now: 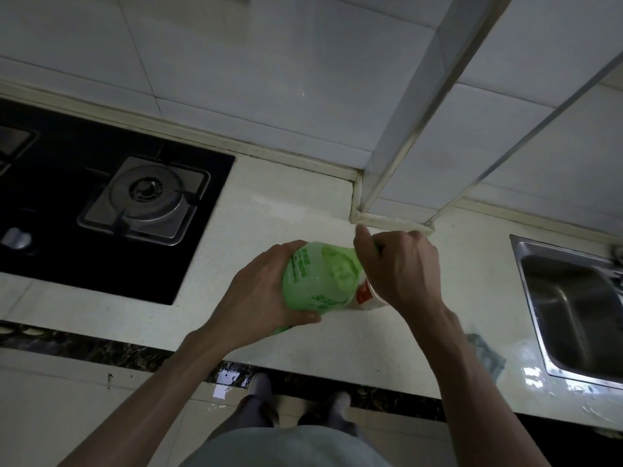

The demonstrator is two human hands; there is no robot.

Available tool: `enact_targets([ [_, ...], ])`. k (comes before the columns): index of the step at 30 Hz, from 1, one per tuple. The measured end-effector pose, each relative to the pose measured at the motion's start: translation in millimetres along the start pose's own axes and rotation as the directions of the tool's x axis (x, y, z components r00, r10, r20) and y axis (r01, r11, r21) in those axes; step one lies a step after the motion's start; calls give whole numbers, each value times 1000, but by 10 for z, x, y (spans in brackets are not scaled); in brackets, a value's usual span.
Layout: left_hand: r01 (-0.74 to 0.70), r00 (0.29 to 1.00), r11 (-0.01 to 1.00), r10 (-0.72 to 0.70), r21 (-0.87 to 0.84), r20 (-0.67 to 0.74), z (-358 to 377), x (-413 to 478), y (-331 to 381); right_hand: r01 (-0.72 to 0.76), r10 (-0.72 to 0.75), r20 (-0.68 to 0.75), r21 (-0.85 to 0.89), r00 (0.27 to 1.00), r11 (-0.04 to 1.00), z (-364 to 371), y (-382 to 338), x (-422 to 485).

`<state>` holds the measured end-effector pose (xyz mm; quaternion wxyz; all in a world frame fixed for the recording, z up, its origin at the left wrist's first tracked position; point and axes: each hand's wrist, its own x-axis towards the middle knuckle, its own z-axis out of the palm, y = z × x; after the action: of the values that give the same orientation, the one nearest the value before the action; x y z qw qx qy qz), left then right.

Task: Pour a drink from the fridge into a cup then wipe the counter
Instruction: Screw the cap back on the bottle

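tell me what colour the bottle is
The bottle is light green with darker green print. It shows best in the head view.

- We see a dim, greyish scene; the hob (101,197) sinks almost into black.
- Glare glints on the counter (536,374) beside the sink (556,298).
- We notice wide-angle bending at the edges.

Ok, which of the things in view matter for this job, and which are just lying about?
In the job: green bottle, held by left hand and right hand; cup; grey cloth; counter.
Lying about: gas hob; sink.
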<state>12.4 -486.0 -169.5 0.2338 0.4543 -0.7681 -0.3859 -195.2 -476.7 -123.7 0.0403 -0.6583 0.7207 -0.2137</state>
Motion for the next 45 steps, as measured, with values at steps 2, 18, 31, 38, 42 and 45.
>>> enact_targets([
  [2,-23,999,999,25,40,-38,74,-7,12,-198,198,54,-4,979,980,10,-19,26],
  [18,47,995,985,-32,-168,94,156,91,295,378,-382,-150,-56,912,924,-326,350,67],
  [31,127,974,957,-70,-260,217,449,288,771,593,-593,-5,12,805,805,-798,970,151],
  [38,115,993,990,-116,-81,-10,934,389,1066,162,-160,53,-44,986,986,-727,1246,184],
  [42,140,990,988,-141,-67,-6,1071,417,1091,79,-66,172,-73,983,994,-762,1361,121],
  [45,160,983,971,-141,-179,113,989,431,1109,315,-307,78,-122,949,941,-891,1394,98],
])
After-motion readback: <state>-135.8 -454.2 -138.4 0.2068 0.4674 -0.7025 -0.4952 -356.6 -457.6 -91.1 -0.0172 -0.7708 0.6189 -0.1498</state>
